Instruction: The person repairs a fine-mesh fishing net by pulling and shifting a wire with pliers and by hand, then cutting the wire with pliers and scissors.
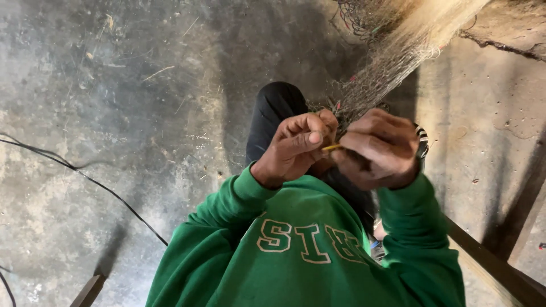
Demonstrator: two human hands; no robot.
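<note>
A thin black cable (74, 167) is trailing across the stained grey concrete floor (142, 85) at the far left. Closer in, my green sweatshirt sleeve (227, 199) is leading up to my left hand (296, 145), whose fingers (310, 136) are curling narrow and pinching one end of a slim yellow needle-like tool (332, 147). My right hand (378, 148) is closing over the tool's other end, fingers folded tight, a striped bangle (422, 139) sitting at that wrist. Both hands are pressing against the tangled grey fishing net (387, 74), which is stretching up and away to the upper right. I think a strand is caught between my fingertips, though the mesh is too fine to tell. A wooden beam (495, 267) is running along the lower right.
</note>
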